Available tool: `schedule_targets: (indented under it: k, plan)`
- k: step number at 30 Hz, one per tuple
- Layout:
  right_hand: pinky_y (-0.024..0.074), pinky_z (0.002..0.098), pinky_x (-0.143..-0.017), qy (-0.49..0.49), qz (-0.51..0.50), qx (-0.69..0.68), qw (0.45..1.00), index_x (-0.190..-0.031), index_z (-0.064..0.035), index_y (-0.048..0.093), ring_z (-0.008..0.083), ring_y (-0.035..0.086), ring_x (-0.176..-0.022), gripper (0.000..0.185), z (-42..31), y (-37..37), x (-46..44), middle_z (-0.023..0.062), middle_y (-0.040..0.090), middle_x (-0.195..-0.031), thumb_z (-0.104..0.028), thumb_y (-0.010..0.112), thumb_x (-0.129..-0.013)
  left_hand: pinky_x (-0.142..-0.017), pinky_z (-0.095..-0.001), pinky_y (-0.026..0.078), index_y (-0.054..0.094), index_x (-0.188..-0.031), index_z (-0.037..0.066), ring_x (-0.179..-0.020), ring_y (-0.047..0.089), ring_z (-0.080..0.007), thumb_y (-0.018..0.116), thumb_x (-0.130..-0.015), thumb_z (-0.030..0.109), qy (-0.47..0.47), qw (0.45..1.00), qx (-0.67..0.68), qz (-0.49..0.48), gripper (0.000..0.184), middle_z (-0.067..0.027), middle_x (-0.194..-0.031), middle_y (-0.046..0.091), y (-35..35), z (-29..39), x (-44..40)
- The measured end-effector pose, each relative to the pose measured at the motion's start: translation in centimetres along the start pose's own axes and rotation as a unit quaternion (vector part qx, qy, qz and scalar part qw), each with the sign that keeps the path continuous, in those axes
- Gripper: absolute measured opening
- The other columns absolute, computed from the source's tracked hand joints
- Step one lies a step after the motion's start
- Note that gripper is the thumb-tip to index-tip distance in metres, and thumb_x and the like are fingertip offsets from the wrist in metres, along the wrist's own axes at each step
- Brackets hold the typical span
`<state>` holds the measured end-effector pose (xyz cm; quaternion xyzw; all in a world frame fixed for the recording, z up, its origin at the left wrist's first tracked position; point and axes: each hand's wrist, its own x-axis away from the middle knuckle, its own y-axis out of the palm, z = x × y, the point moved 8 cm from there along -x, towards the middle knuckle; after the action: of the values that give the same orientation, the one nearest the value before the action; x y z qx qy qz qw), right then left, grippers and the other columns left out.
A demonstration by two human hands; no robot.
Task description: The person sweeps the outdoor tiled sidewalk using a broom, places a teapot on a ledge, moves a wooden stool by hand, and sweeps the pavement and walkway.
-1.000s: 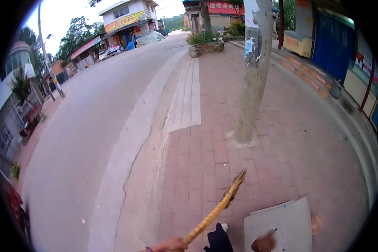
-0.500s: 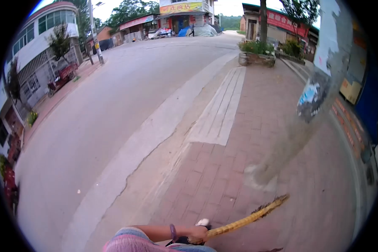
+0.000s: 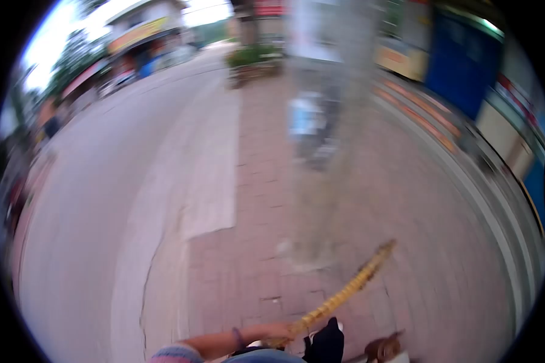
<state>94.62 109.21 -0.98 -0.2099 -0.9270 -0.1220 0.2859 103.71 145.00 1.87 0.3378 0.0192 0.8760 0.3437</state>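
Note:
At the bottom, my left hand (image 3: pixel 278 331) is wrapped round the near end of a long, slightly curved yellow stick (image 3: pixel 339 296). The stick has ring-like segments and darker patches toward its far tip. It points up and right, over the paving. A purple bangle circles the wrist. Just right of the hand, a dark trouser leg (image 3: pixel 326 342) shows with a bit of white shoe. A brown shape (image 3: pixel 383 349) sits at the lower edge, too blurred to identify. My right hand is not in view.
A pole (image 3: pixel 318 199) with torn paper rises from the reddish brick pavement (image 3: pixel 260 266) ahead. The grey road (image 3: pixel 103 199) runs along the left. Steps (image 3: pixel 418 118) and a blue door (image 3: pixel 464 63) line the right. A planter (image 3: pixel 251 72) stands farther ahead.
My view has swung right, so the pole now stands near the middle. The stick stays in my left hand. The trouser leg and more of the brown shape have come into view.

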Motion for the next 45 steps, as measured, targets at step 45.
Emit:
schedule_targets:
  k: [45]
  plan:
    - [0.0540,0.0329,-0.045,0.084,0.246,0.019,0.966,-0.090,0.0021,0.051,0.0202,0.058,-0.050,0.028,-63.9,-15.4,-71.1,0.0060,0.050,-0.071,-0.026,0.051,-0.087,-0.046,-0.0297,0.047,0.048,-0.077,0.001,-0.053,0.053,-0.0179,0.054,-0.076,0.010,-0.161,0.908,0.362,0.132,0.011,-0.0094,-0.062,0.052,-14.9,72.6,-76.8]
